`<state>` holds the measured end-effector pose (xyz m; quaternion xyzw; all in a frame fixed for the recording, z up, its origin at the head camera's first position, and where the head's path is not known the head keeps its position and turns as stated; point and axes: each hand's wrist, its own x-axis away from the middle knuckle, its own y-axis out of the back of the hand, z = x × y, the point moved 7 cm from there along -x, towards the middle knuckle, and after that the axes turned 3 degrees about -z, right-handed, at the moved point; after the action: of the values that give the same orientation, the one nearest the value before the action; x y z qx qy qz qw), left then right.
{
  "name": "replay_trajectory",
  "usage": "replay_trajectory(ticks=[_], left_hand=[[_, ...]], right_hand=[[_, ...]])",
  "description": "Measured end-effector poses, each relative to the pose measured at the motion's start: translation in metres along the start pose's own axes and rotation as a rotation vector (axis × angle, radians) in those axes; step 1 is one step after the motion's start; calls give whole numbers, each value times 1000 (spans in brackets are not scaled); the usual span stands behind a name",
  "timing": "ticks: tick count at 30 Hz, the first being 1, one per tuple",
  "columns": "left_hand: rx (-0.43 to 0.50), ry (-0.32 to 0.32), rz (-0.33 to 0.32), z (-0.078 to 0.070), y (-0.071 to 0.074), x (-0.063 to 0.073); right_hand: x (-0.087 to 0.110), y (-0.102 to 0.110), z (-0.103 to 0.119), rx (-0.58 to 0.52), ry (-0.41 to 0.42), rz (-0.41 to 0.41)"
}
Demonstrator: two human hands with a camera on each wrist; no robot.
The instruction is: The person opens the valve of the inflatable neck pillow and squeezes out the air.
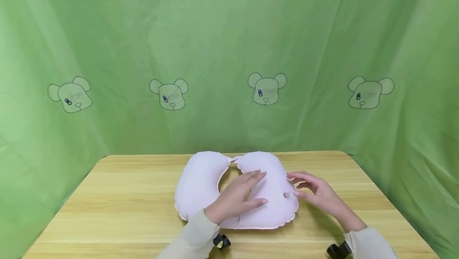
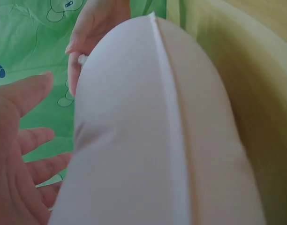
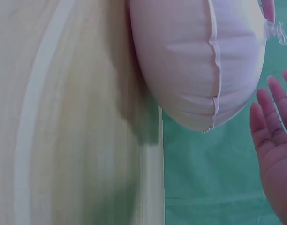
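Observation:
A puffed-up, pale pink U-shaped neck pillow [image 1: 201, 183] lies on the wooden table, its two rounded ends toward the back. My left hand [image 1: 238, 195] is over the pillow's right half, fingers extended and thumb spread. Beside the pillow's right edge is my right hand [image 1: 319, 197], its fingers loosely bent and thumb apart, near the valve. That clear plastic valve [image 3: 277, 32] sticks out of the pillow's surface in the right wrist view. A raised seam [image 2: 169, 103] runs along the pillow's outer side in the left wrist view.
The pale wooden table [image 1: 118, 199] extends on both sides of the pillow. Behind and beside it hangs a green curtain [image 1: 215, 32] printed with bear heads. Black wrist devices [image 1: 222, 242] sit at both sleeve cuffs.

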<state>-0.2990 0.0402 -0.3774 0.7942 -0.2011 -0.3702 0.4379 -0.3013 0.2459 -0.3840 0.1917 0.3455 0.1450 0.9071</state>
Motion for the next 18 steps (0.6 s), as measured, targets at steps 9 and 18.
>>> replay_trajectory(ticks=[9,18], left_hand=[[-48,-53,10,-16,-9,-4],[-74,-89,4,-28,-15,-11]], right_hand=[[1,-4,3,-37,19,47],[4,-5,3,-32,13,52]])
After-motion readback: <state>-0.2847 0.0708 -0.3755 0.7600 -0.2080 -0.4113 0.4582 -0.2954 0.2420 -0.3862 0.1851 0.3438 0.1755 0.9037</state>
